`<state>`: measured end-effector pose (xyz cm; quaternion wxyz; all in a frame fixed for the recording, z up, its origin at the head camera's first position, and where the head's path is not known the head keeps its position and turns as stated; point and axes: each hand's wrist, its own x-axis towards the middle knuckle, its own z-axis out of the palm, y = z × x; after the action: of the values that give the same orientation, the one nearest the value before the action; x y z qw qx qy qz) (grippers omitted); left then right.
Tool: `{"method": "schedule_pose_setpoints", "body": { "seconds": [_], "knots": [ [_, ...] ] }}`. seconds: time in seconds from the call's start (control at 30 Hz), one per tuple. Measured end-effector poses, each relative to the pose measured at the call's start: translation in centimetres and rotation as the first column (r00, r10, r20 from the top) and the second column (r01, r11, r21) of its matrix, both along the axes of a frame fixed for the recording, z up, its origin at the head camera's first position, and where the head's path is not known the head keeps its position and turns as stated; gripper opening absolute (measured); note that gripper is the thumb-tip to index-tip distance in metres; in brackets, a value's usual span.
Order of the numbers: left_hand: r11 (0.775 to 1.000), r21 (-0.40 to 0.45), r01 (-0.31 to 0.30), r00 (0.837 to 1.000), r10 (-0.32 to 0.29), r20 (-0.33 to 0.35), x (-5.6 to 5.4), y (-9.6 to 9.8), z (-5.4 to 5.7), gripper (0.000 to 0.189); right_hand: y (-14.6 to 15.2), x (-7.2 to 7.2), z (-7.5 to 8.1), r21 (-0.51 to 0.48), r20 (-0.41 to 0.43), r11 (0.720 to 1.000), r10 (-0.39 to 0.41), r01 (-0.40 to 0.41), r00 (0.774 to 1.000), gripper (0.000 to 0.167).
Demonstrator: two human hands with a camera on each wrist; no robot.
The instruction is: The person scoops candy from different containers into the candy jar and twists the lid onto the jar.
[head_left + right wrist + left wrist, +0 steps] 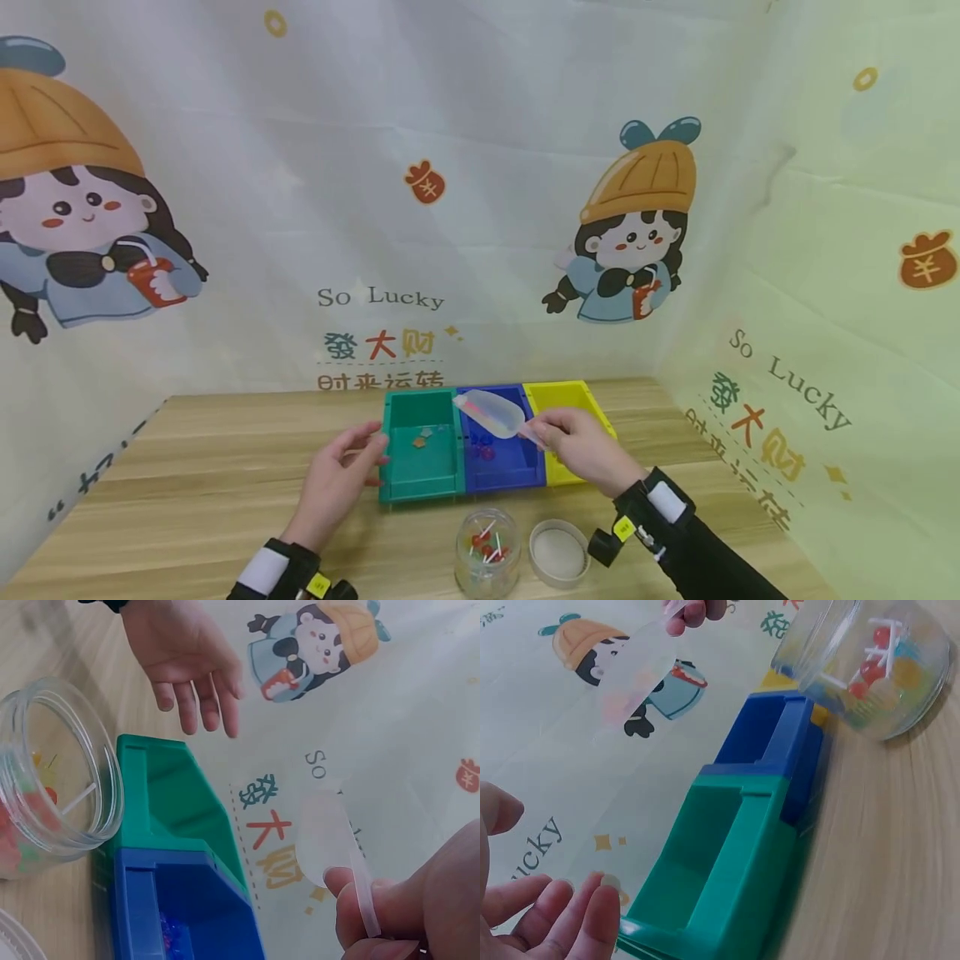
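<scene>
My right hand (pixel 588 442) pinches the handle of a translucent scoop (pixel 495 412), held above the blue bin (pixel 513 477) with its tip toward the green bin (pixel 423 490). Something pink shows near the scoop's tip, too blurred to name. Beside the green bin's left edge is my left hand (pixel 337 477), fingers loosely spread and holding nothing; the right wrist view shows this hand (pixel 191 664) a little apart from the bin. Small star-like pieces (pixel 420 442) lie in the green bin, and dark purple pieces (pixel 483 450) in the blue one.
A yellow bin (pixel 564 475) adjoins the blue one on the right. In front of the bins stands an uncovered glass jar (pixel 472 575) with lollipops inside. Its round white lid (pixel 558 557) lies to the right on the wooden table (pixel 247 450). Printed cloth (pixel 495 108) hangs behind.
</scene>
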<state>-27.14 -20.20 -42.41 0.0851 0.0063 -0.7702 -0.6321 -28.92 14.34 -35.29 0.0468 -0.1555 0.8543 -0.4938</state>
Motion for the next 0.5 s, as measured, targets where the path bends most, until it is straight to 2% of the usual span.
{"method": "schedule_pose_setpoints", "body": {
  "seconds": [0.27,0.4,0.5],
  "knots": [
    [0.995,0.029,0.093,0.996,-0.093,-0.006,1.8,1.1,0.4,0.05,1.7,1.5,0.7,0.016,-0.018,0.999,0.029,-0.029,0.999,0.027],
    [0.99,0.037,0.136,0.99,-0.137,0.016,2.6,2.2,0.1,0.052,2.6,2.4,0.8,0.026,-0.017,0.999,0.031,-0.03,0.999,0.026],
    [0.979,0.06,0.193,0.981,-0.194,0.006,3.0,2.9,-0.5,0.054,3.2,2.9,1.1,0.028,-0.013,0.999,0.039,-0.039,0.999,0.027]
  ]
}}
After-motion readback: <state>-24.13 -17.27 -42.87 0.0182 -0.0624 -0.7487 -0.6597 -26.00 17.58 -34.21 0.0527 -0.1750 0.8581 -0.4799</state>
